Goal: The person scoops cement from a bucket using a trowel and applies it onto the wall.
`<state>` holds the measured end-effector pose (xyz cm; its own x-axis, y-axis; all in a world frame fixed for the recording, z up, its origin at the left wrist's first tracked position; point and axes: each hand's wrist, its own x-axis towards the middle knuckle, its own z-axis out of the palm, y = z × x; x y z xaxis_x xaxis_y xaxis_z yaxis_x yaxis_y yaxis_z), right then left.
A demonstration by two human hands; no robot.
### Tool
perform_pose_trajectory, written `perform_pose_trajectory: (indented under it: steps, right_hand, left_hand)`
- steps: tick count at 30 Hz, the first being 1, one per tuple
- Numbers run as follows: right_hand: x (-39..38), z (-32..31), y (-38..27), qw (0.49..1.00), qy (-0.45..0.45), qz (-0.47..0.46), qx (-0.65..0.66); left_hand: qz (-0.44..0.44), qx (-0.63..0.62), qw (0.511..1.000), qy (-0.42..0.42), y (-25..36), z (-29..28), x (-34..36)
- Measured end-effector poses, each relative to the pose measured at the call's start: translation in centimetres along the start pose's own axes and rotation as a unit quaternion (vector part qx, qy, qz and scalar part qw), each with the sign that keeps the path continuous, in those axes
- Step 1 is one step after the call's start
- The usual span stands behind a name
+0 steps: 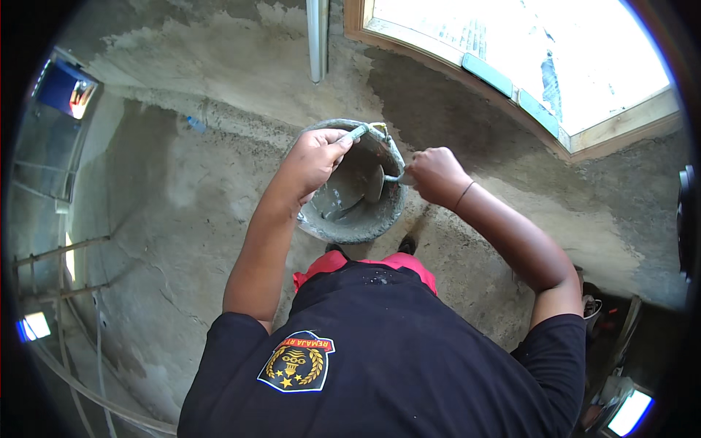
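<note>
A grey, mortar-caked bucket [356, 235] hangs or stands in front of my legs; I cannot tell whether it touches the floor. My left hand [315, 162] is closed around a pale green grip [356, 133] over the bucket's far rim, which looks like the bucket's handle. In my right hand [439, 177], at the bucket's right side, is a trowel [374, 184]. Its blade points left inside the bucket, and my fingers hide most of its handle. Wet grey mortar [339, 206] coats the inside of the bucket.
A wooden window frame [453, 69] bounds the upper right, with two green pieces [488, 75] along it. A pale pipe [315, 40] runs down the wall ahead. Poles [69, 252] stand at the left, and a small bluish plastic item [196, 124] lies near the wall's foot.
</note>
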<state>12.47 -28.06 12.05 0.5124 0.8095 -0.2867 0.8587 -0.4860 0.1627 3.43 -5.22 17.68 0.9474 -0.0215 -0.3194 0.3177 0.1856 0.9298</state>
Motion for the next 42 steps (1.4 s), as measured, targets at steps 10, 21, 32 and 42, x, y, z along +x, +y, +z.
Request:
perform_pose_trajectory:
  steps: [10,21,32,42]
  right_hand:
    - [-1.7,-1.5,3.1,0.963,0.197,0.035,0.181]
    - [-0.8,-1.2,22.6,0.904,0.368,0.072,0.207]
    - [-1.2,-1.7,21.8,0.869,0.423,-0.007,0.257]
    - [4.1,0.1,11.9,0.977,0.073,-0.121,0.159]
  left_hand:
    - [0.010,0.047,0.999,0.014,0.2,-0.4,1.9]
    - [-0.005,0.021,0.992,0.123,1.4,1.1,4.7]
    - [-0.037,-0.006,0.986,0.160,1.6,2.8,7.4]
    - [-0.037,0.004,0.988,0.148,3.1,4.8,8.8]
